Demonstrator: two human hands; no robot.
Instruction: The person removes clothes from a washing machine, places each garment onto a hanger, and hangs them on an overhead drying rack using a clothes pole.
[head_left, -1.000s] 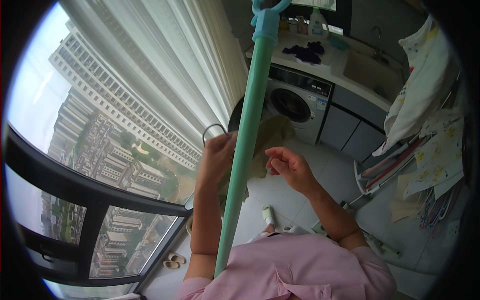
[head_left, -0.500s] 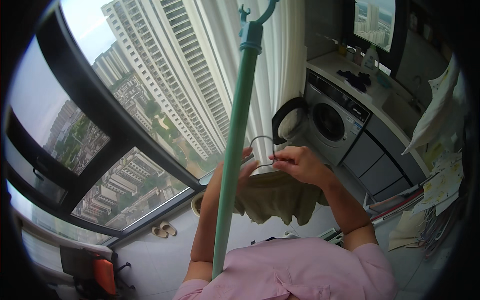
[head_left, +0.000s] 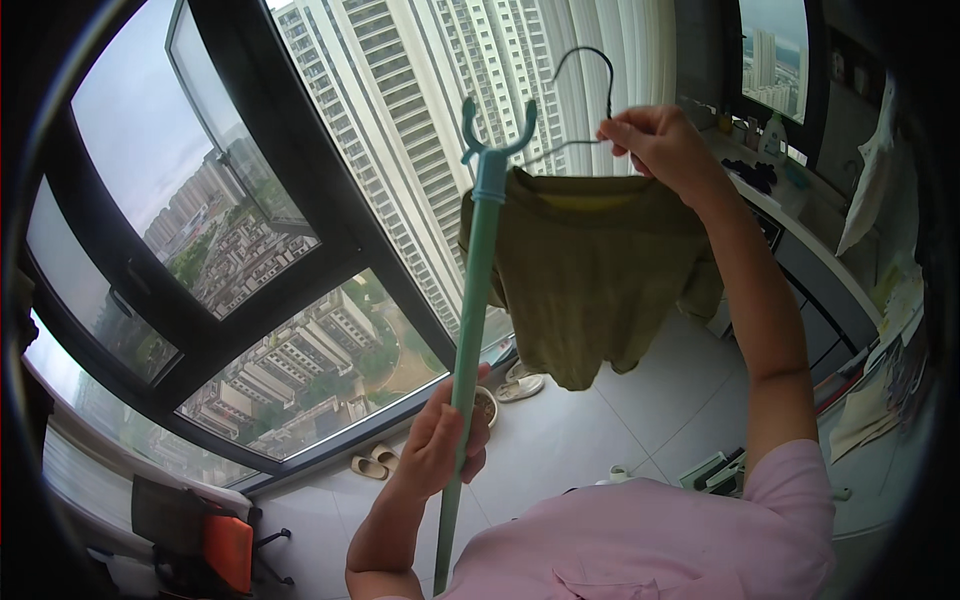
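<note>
My right hand [head_left: 655, 145] is raised and pinches the neck of a dark wire clothes hanger [head_left: 611, 85], its hook pointing up. From the hanger an olive-green long-sleeved shirt [head_left: 600, 265] hangs spread out. Lower down, my left hand [head_left: 445, 440] is wrapped round the shaft of a green clothes-drying pole [head_left: 470, 330], which stands nearly upright. The pole's blue forked head [head_left: 490, 160] is just left of the hanger and overlaps the shirt's shoulder in view; whether they touch I cannot tell.
Large dark-framed windows [head_left: 295, 270] line the left. Slippers [head_left: 375, 462] and a round pot [head_left: 486, 408] sit on the tiled floor below them. At lower left stands an office chair [head_left: 165, 520] with an orange cushion. A counter [head_left: 810, 210] runs along the right, near hanging laundry [head_left: 868, 190].
My right hand has lifted the hanger with the shirt up and to the right. My left hand has let go of the hanger and now grips the pole, whose fork sits lower in view.
</note>
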